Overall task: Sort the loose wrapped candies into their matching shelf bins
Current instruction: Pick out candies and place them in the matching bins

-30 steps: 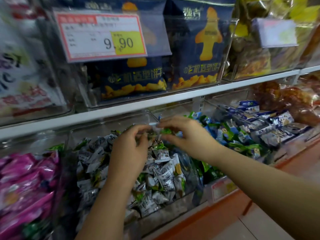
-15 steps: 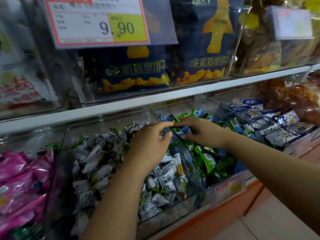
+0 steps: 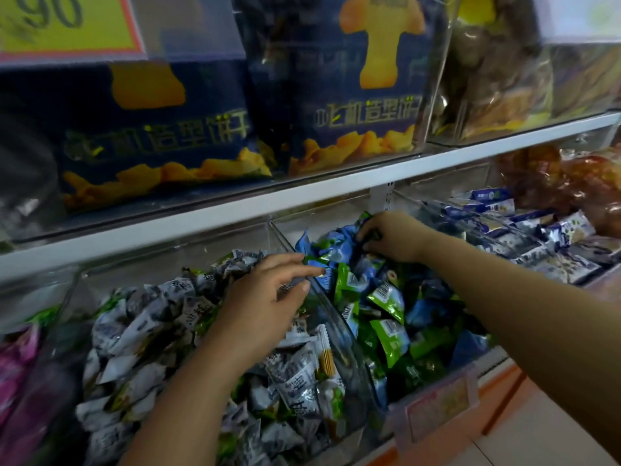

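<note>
Two clear shelf bins stand side by side. The left bin [image 3: 72, 297] is heaped with grey-and-white wrapped candies [image 3: 144, 327]. The right bin [image 3: 346, 317] holds green and blue wrapped candies [image 3: 386, 297]. My left hand [image 3: 265, 304] hovers over the grey-and-white pile with loosely spread fingers, its fingertips at the clear wall between the two bins. My right hand [image 3: 393, 237] reaches to the back of the green-and-blue bin, fingers curled down and pinching a wrapped candy among the blue ones.
Pink wrapped sweets [image 3: 16, 358] fill a bin at far left. Blue-and-white packs [image 3: 537, 227] lie in the bin to the right. A white shelf edge [image 3: 235, 210] runs just above the bins, with navy biscuit bags [image 3: 151, 136] on it. A price label [image 3: 440, 401] hangs on the front.
My right hand has moved from the bins' shared wall further back into the green-and-blue bin. My left hand stays over the grey-and-white pile and its fingers have opened. The view has moved closer.
</note>
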